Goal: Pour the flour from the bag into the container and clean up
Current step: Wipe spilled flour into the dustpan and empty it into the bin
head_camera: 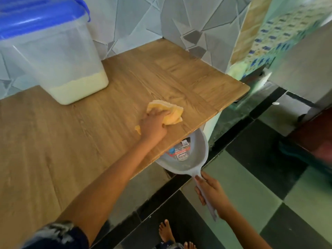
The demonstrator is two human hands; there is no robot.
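Wiping the last dust toward the edge appears to be the step in hand. At far left, the clear plastic container with a blue lid (59, 56) stands closed at the back of the wood-grain counter (71, 141), with pale flour (80, 88) filling its bottom; no bag is in view. Centre: the left hand (154, 124), fingers curled over a crumpled yellow cloth (172, 112), presses it onto the counter near the right edge. Just below that edge, the grey plastic dustpan (190, 164) sits partly under the overhang, its handle gripped by the right hand (212, 191). The cloth would best travel in one steady stroke straight to the pan, the pan's lip tight beneath the edge so nothing falls past. The counter shows little visible residue. Behind it is a grey wall of angular tiles (134, 24); at right, a floor of green and black tiles (251, 177) and bare feet (166, 230).
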